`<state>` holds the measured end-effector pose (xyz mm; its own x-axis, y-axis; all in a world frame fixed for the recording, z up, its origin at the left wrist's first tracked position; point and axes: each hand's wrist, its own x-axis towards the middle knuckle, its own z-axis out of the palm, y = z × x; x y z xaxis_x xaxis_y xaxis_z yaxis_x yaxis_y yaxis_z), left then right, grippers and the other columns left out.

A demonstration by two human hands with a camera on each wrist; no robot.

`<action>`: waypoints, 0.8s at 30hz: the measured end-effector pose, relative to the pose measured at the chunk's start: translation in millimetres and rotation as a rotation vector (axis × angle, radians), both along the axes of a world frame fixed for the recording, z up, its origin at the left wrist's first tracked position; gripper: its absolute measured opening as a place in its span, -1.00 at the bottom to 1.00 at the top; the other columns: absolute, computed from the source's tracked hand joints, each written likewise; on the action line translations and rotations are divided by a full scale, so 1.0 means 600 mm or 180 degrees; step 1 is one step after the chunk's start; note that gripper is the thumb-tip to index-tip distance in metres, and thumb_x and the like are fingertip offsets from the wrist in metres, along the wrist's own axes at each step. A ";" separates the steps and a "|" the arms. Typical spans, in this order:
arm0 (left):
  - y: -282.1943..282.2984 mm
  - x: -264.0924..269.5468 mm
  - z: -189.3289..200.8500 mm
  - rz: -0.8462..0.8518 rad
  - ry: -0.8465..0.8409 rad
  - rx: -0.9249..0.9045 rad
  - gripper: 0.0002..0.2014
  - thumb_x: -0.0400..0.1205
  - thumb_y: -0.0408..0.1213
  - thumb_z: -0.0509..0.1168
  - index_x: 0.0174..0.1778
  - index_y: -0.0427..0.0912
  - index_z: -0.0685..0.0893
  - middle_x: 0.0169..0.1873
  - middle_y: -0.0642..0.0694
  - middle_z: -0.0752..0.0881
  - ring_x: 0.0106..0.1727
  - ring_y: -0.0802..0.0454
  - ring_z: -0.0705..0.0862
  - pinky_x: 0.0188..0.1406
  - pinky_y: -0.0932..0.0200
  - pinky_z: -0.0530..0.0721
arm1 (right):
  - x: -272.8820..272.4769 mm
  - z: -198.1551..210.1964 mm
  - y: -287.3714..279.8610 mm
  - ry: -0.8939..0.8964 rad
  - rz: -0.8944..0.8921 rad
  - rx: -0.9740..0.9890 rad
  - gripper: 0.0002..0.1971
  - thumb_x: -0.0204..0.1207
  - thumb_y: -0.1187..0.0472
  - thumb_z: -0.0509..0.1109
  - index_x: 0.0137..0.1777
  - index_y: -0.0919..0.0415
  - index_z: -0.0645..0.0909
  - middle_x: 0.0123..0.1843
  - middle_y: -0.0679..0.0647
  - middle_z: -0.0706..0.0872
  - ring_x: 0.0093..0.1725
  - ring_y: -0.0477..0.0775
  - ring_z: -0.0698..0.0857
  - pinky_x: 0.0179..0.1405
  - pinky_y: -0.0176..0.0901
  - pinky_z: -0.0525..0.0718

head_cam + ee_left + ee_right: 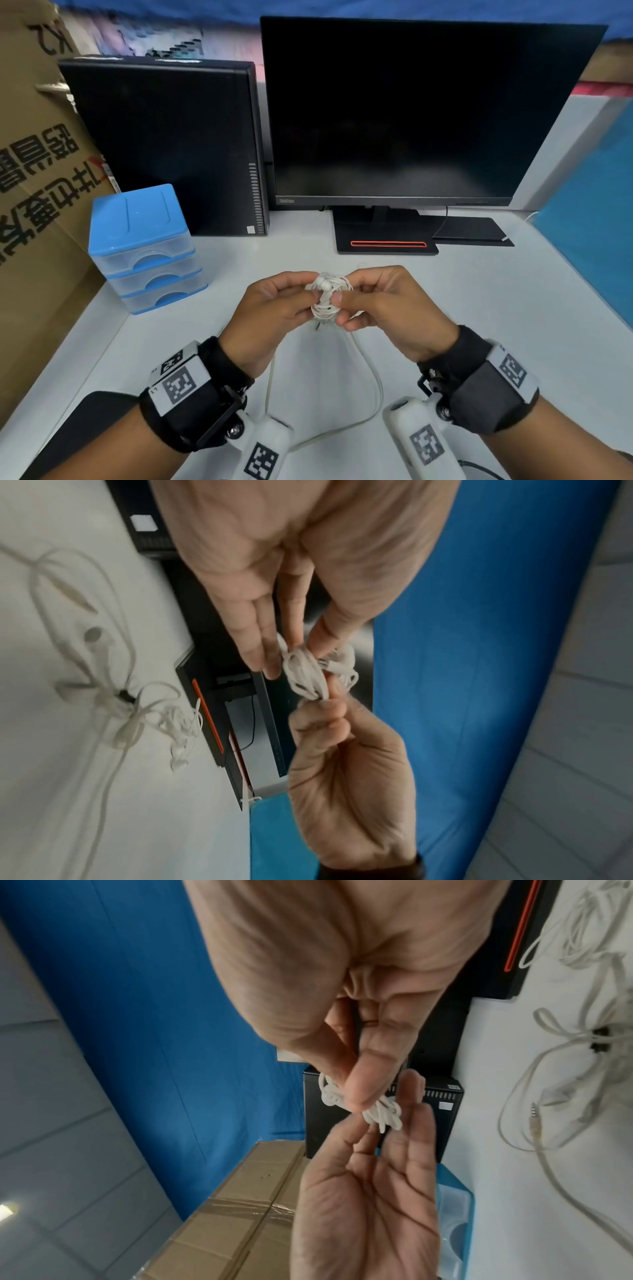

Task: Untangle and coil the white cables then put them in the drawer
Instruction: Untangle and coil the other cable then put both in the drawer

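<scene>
White earphone cable, wound into a small bundle [328, 295], sits between our two hands above the near middle of the desk [479, 308]. Our left hand [270, 313] pinches the bundle with thumb and fingertips, the other fingers nearly straight. Our right hand [387, 308] is curled and pinches the same bundle from the right side. We judge the coil is almost finished and now must be secured. To do it well, we should keep the loops pressed flat with one hand while the other tucks the loose end through, without pulling hard, so the loops do not spring open. More white cables [130, 712] lie tangled on the desk under our hands. The blue drawer unit [144, 250] stands at the far left, all drawers closed, so one hand must be free to open it.
</scene>
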<state>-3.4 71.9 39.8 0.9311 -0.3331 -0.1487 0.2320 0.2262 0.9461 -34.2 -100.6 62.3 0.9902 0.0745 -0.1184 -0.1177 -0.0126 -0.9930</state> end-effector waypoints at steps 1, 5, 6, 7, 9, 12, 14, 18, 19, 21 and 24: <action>-0.001 0.000 -0.001 0.0036 0.0082 -0.0075 -0.73 0.61 -0.55 0.32 0.23 -0.34 0.68 0.09 -0.28 0.81 0.02 -0.06 0.82 -0.03 0.22 0.78 | 0.000 -0.003 0.002 0.0030 -0.0008 -0.0019 -0.91 0.51 0.47 0.47 -0.15 0.34 0.78 -0.32 0.23 0.79 -0.45 -0.02 0.73 -0.44 -0.30 0.68; -0.002 0.001 -0.002 0.0125 0.0188 -0.0268 -0.65 0.61 -0.58 0.31 0.31 -0.29 0.63 0.12 -0.27 0.80 0.00 -0.02 0.83 -0.10 0.25 0.78 | 0.003 -0.008 0.004 0.0136 -0.0067 0.0083 -0.93 0.52 0.46 0.46 -0.13 0.37 0.77 -0.31 0.21 0.80 -0.45 -0.03 0.72 -0.45 -0.32 0.67; -0.001 0.002 -0.002 0.0103 0.0199 -0.0325 -0.65 0.61 -0.58 0.29 0.31 -0.30 0.63 0.12 -0.27 0.81 0.00 -0.03 0.83 -0.11 0.25 0.78 | 0.003 -0.009 0.003 0.0151 -0.0087 0.0115 -0.94 0.52 0.46 0.46 -0.11 0.39 0.77 -0.30 0.20 0.80 -0.45 -0.04 0.72 -0.45 -0.32 0.67; -0.001 0.002 -0.002 0.0058 0.0201 -0.0365 -0.66 0.62 -0.59 0.27 0.31 -0.31 0.64 0.11 -0.27 0.81 0.00 -0.03 0.83 -0.11 0.24 0.77 | 0.004 -0.009 0.002 0.0158 -0.0111 0.0130 -0.94 0.52 0.46 0.46 -0.09 0.42 0.76 -0.30 0.20 0.81 -0.44 -0.04 0.72 -0.45 -0.32 0.67; 0.000 0.003 -0.003 -0.0025 0.0179 -0.0306 -0.68 0.65 -0.58 0.24 0.29 -0.29 0.66 0.11 -0.26 0.81 0.00 -0.03 0.82 -0.10 0.22 0.78 | 0.005 -0.012 0.002 0.0146 -0.0158 0.0087 -0.92 0.52 0.46 0.45 -0.05 0.48 0.75 -0.29 0.21 0.80 -0.44 -0.04 0.72 -0.44 -0.31 0.68; 0.003 0.006 -0.009 -0.0093 0.0135 -0.0119 -0.71 0.68 -0.53 0.23 0.26 -0.23 0.69 0.11 -0.22 0.82 0.00 -0.02 0.80 -0.05 0.19 0.79 | 0.004 -0.016 0.006 0.0108 -0.0170 -0.0027 -0.93 0.53 0.46 0.46 -0.06 0.48 0.75 -0.30 0.22 0.79 -0.44 -0.03 0.72 -0.43 -0.29 0.69; 0.004 0.007 -0.012 -0.0102 0.0100 -0.0081 -0.73 0.67 -0.52 0.24 0.23 -0.23 0.70 0.09 -0.19 0.83 0.02 0.00 0.80 -0.03 0.20 0.77 | 0.003 -0.017 0.007 0.0097 -0.0170 -0.0079 -0.94 0.52 0.46 0.46 -0.09 0.44 0.76 -0.32 0.20 0.79 -0.44 -0.02 0.73 -0.43 -0.28 0.70; 0.003 0.008 -0.015 0.0042 -0.0026 -0.0087 -0.70 0.54 -0.55 0.38 0.18 -0.26 0.73 0.07 -0.19 0.83 0.05 -0.03 0.80 0.01 0.21 0.77 | 0.006 -0.021 0.002 0.0079 -0.0236 -0.0123 -0.93 0.52 0.46 0.46 -0.14 0.37 0.77 -0.35 0.17 0.80 -0.44 -0.01 0.72 -0.42 -0.26 0.70; 0.003 0.008 -0.016 0.0085 -0.0050 -0.0082 -0.69 0.52 -0.56 0.40 0.17 -0.29 0.73 0.06 -0.22 0.82 0.05 -0.06 0.79 0.02 0.19 0.78 | 0.006 -0.022 0.002 0.0081 -0.0248 -0.0108 -0.93 0.52 0.47 0.46 -0.14 0.38 0.77 -0.35 0.17 0.79 -0.44 -0.01 0.72 -0.42 -0.27 0.70; 0.003 0.008 -0.020 0.0140 -0.0065 -0.0075 -0.73 0.53 -0.55 0.40 0.15 -0.34 0.75 0.09 -0.35 0.79 0.04 -0.14 0.79 0.01 0.15 0.79 | 0.006 -0.023 0.002 0.0072 -0.0248 -0.0092 -0.95 0.52 0.46 0.47 -0.12 0.41 0.77 -0.33 0.20 0.80 -0.44 -0.01 0.72 -0.42 -0.26 0.70; 0.002 0.007 -0.025 0.0126 -0.0113 0.0013 -0.79 0.58 -0.48 0.38 0.12 -0.33 0.77 0.09 -0.39 0.78 0.06 -0.19 0.80 0.04 0.09 0.78 | 0.005 -0.025 0.006 0.0006 -0.0250 -0.0110 -0.95 0.50 0.45 0.49 -0.14 0.38 0.78 -0.30 0.24 0.80 -0.43 0.00 0.72 -0.41 -0.24 0.70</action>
<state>0.6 72.9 24.8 0.9482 -0.2954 -0.1166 0.1892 0.2305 0.9545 -31.0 -97.3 47.5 0.9926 -0.0076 -0.1213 -0.1215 -0.0375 -0.9919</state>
